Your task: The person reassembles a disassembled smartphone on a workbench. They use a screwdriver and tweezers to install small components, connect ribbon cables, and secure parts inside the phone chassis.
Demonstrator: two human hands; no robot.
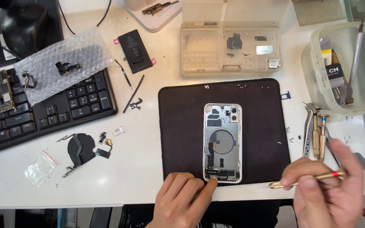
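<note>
An opened phone housing (222,141) lies upright on a black mat (182,126), its inner coil and small parts showing. My left hand (181,200) rests at the mat's front edge, with the index fingertip pressing on a small part at the housing's bottom end. My right hand (326,190) hovers to the right of the mat and grips a brass-coloured screwdriver (305,180) with a red band. Its tip points left, toward the housing's lower corner, a short way off it.
A black keyboard (43,105) with bubble wrap (60,61) and a circuit board sits at left. A black battery (134,50), flex cables (83,150), a clear parts tray (231,48), a plastic tub of tools (345,67) and several loose screwdrivers (317,133) surround the mat.
</note>
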